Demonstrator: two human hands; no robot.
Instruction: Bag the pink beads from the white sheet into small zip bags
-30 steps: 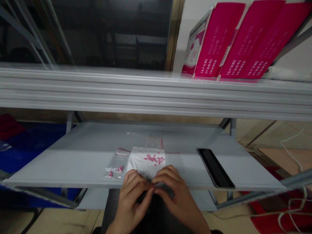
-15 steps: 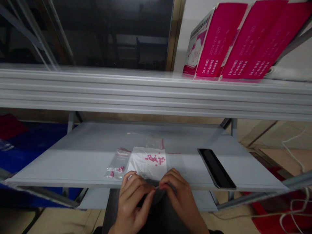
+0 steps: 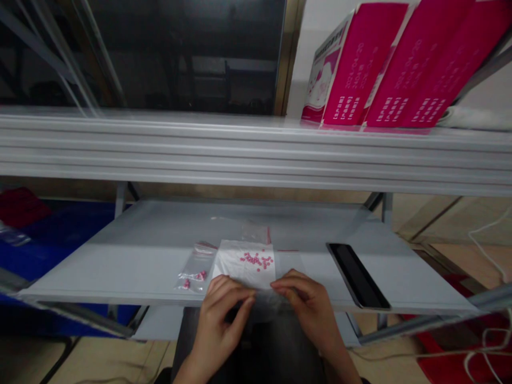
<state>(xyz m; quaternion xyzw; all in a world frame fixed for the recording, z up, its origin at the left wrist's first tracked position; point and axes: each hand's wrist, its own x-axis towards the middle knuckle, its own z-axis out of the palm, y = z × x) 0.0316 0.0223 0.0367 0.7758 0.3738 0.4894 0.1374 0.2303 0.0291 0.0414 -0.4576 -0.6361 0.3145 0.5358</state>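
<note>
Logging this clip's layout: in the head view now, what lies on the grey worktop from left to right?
Clear bag with pink pieces inside → white sheet → red-lined clear bag → dark flat device.

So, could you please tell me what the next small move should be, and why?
Probably ease open what looks like a clear bag: the left hand and right hand are at its upper edge, and pink pieces lie loose on the white sheet just beyond.

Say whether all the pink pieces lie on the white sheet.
No, some pink pieces sit in the clear bag left of the white sheet.
</note>
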